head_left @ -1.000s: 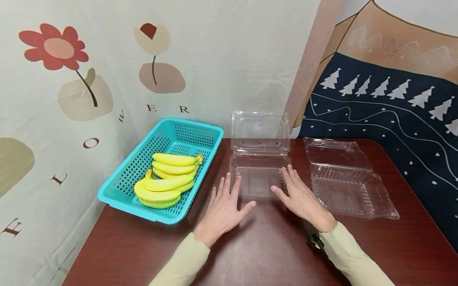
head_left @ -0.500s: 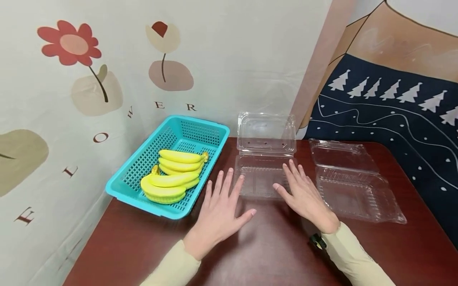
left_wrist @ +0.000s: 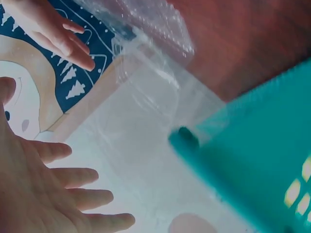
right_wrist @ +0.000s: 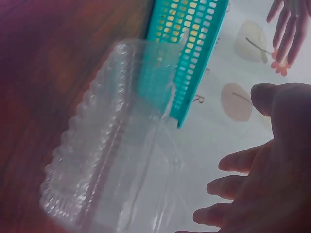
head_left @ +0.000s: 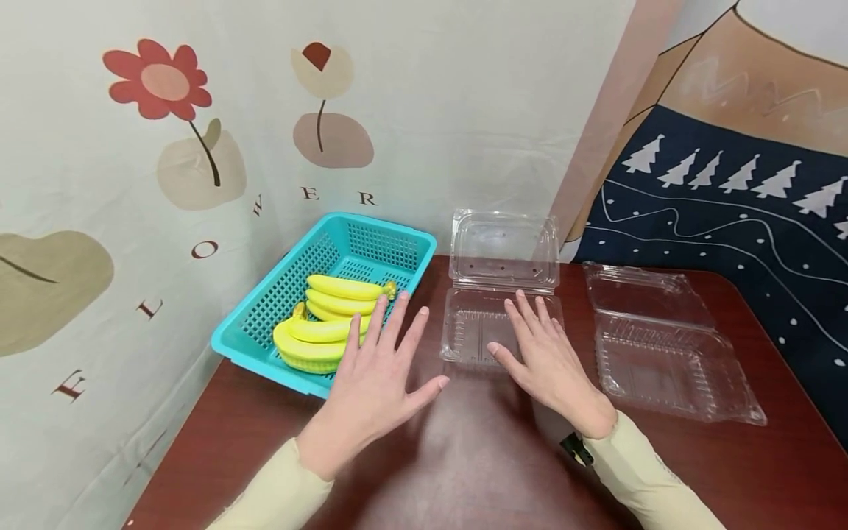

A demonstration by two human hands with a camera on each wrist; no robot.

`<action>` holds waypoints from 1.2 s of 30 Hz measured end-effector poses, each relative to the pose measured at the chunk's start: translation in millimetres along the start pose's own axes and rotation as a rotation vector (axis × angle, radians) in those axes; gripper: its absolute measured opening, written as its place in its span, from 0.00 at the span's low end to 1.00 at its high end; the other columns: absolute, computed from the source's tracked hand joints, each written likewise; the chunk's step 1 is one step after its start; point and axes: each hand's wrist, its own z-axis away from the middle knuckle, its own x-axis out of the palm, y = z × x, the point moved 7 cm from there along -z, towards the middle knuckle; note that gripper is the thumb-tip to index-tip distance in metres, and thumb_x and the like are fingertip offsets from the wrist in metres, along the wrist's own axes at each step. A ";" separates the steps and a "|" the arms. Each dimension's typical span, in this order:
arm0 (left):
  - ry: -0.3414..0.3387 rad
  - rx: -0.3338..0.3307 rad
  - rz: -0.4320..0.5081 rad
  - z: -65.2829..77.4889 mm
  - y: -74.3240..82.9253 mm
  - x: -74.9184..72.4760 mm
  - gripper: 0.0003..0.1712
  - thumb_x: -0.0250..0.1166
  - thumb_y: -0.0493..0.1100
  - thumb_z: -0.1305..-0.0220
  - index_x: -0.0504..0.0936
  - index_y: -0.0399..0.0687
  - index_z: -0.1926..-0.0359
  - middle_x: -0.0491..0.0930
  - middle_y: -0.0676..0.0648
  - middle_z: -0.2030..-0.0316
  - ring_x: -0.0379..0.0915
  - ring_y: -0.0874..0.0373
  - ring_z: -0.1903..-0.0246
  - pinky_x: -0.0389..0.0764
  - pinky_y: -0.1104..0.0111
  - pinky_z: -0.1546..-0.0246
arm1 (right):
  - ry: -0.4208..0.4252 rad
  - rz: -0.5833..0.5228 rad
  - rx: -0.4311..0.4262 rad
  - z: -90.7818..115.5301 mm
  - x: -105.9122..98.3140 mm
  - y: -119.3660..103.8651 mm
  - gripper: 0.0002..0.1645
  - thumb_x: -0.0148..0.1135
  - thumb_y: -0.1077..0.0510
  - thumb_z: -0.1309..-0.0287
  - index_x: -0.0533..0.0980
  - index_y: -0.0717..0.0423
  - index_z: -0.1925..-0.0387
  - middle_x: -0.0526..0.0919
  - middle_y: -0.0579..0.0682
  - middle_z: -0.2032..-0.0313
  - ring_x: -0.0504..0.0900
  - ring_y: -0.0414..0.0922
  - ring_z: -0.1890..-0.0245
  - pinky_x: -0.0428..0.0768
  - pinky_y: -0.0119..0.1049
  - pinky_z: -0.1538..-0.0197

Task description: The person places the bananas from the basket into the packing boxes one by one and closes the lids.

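My left hand [head_left: 374, 383], fingers spread and holding nothing, hovers at the near right edge of the teal basket [head_left: 265, 372]. In the head view its fingertips cover part of the yellow banana bunches [head_left: 311, 346] lying in that basket. Over the near part of a clear plastic clamshell box [head_left: 470, 335] is my right hand [head_left: 550, 361], its fingers straight and apart and nothing in its grasp. The lid [head_left: 505, 250] of this box stands raised against the wall. In the right wrist view the clear box [right_wrist: 92, 160] is beside the right hand's fingers.
A second clear clamshell box [head_left: 669, 368] lies unfolded to the right on the dark red table [head_left: 464, 471]. Behind the table hang a white cloth with flower prints [head_left: 411, 96] and a navy cloth with printed trees [head_left: 715, 213].
My left hand has moved left, from beside the clear box to over the basket's edge. The right hand has shifted slightly left over the box. The head view has turned a little left.
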 end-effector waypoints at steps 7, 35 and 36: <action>0.025 0.030 -0.051 -3.4 -24.2 -16.5 0.54 0.61 0.74 0.36 0.61 0.50 0.20 0.54 0.38 0.21 0.45 0.34 0.22 0.53 0.33 0.29 | 0.013 0.012 -0.073 -4.5 0.4 -23.3 0.50 0.53 0.31 0.28 0.54 0.54 0.18 0.46 0.55 0.18 0.43 0.62 0.19 0.53 0.68 0.26; -0.109 0.126 -0.122 -51.0 -124.7 -11.0 0.49 0.62 0.72 0.36 0.68 0.47 0.23 0.62 0.36 0.24 0.53 0.33 0.25 0.54 0.32 0.30 | -0.103 0.152 -0.395 -19.0 49.5 -130.6 0.49 0.45 0.25 0.28 0.56 0.47 0.18 0.48 0.51 0.18 0.45 0.58 0.19 0.55 0.63 0.24; -0.129 0.113 -0.094 -52.8 -127.8 -9.0 0.49 0.62 0.71 0.35 0.67 0.47 0.23 0.62 0.36 0.24 0.53 0.33 0.25 0.53 0.31 0.30 | -0.110 0.155 -0.402 -19.0 51.6 -133.7 0.49 0.44 0.25 0.28 0.55 0.47 0.18 0.48 0.51 0.18 0.45 0.58 0.19 0.56 0.63 0.25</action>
